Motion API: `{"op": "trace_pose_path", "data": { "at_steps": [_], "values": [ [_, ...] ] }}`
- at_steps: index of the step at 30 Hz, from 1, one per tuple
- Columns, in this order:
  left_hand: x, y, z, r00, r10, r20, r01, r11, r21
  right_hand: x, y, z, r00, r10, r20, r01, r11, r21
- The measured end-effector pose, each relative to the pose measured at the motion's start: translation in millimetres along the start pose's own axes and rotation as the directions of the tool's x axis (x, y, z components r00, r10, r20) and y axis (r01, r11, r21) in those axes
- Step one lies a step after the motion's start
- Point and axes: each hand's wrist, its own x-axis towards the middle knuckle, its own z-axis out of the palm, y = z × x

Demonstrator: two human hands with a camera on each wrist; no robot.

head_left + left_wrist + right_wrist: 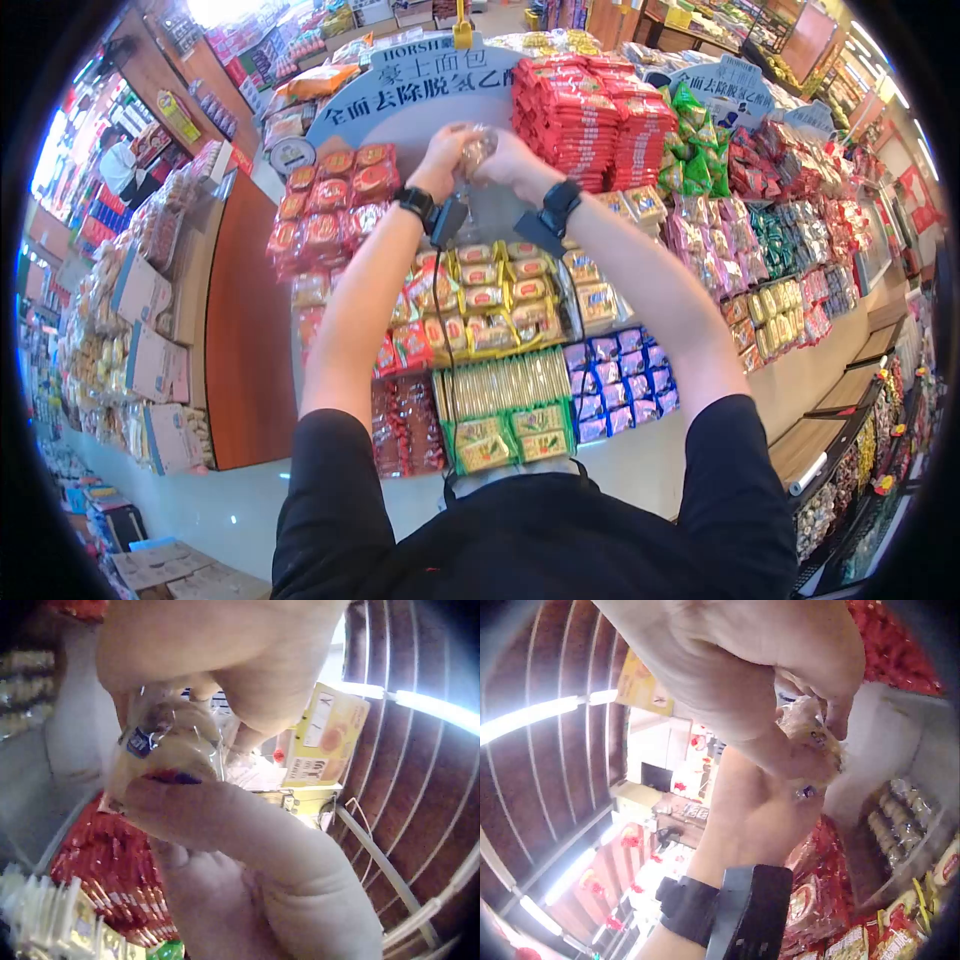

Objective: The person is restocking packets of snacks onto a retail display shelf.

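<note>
Over shop rows of colourful plastic-wrapped packets (483,297), pinches small pale snack in clear wrapping (480,152) between left hand (445,160) and right hand (510,161), both curled.

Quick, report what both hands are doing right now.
Left hand: closed, holding a clear-wrapped snack.
Right hand: closed on the same snack.

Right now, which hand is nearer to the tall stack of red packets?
Right. The right hand is close to the left edge of the tall stack; the left hand is farther left, beyond the small packet both hands hold.
</note>
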Motion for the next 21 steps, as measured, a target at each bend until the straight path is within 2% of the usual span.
{"op": "trace_pose_path", "data": {
  "at_steps": [1,3,4,6,7,8,9,10,11,14,17,19,20,21],
  "values": [
    [2.3,-9.8,0.5,0.997,0.027,-0.069,-0.028,1.0,-0.013,2.3,9.1,0.8,0.999,0.016,-0.041,-0.016,1.0,0.011],
    [64.7,-63.2,-35.2,0.999,0.03,-0.023,-0.032,0.995,-0.092,21.0,38.1,-1.3,0.985,0.099,-0.143,-0.097,0.995,0.017],
    [78.8,-73.7,-38.6,0.997,0.022,-0.076,-0.026,0.999,-0.046,34.3,59.6,-0.1,0.968,0.087,-0.237,-0.071,0.995,0.074],
    [90.1,-98.4,-37.6,0.982,0.006,-0.186,0.002,0.999,0.04,54.3,84.0,-11.4,0.977,0.166,-0.136,-0.145,0.977,0.154],
    [89.7,-104.3,-35.3,0.984,-0.008,-0.177,0.014,0.999,0.035,64.5,101.0,-15.5,0.975,0.206,-0.08,-0.188,0.963,0.192],
    [85.1,-103.3,-30.8,0.986,-0.02,-0.168,0.026,0.999,0.032,88.4,139.1,-18.3,0.988,0.133,-0.077,-0.111,0.964,0.241],
    [79.9,-100.9,-25.1,0.987,-0.033,-0.158,0.038,0.999,0.03,94.6,144.5,-18.5,0.977,0.194,-0.09,-0.175,0.968,0.181],
    [75.4,-94.6,-17.2,0.972,-0.075,-0.224,0.107,0.985,0.133,100.0,150.4,-18.7,0.962,0.252,-0.106,-0.239,0.963,0.122],
    [90.2,-107.6,-23.7,0.974,-0.086,-0.21,0.117,0.984,0.136,105.1,156.0,-18.9,0.943,0.308,-0.126,-0.302,0.951,0.062],
    [131.1,-147.0,-39.1,0.979,-0.108,-0.175,0.136,0.978,0.157,125.3,190.5,-17.2,0.945,0.292,-0.144,-0.274,0.952,0.134],
    [145.1,-166.6,-46.3,0.977,-0.138,-0.16,0.171,0.962,0.214,152.4,247.3,-24.6,0.977,0.145,-0.156,-0.125,0.983,0.132],
    [147.8,-170.7,-52.6,0.972,-0.184,-0.144,0.218,0.937,0.273,172.8,276.1,-26.0,0.97,0.086,-0.226,-0.091,0.996,-0.014],
    [144.5,-169.9,-53.4,0.979,-0.155,-0.136,0.187,0.944,0.271,184.0,292.0,-26.5,0.966,0.056,-0.254,-0.08,0.993,-0.087],
    [140.2,-165.9,-50.4,0.984,-0.125,-0.126,0.155,0.951,0.268,199.9,316.2,-34.1,0.973,0.127,-0.194,-0.161,0.972,-0.171]
  ]
}}
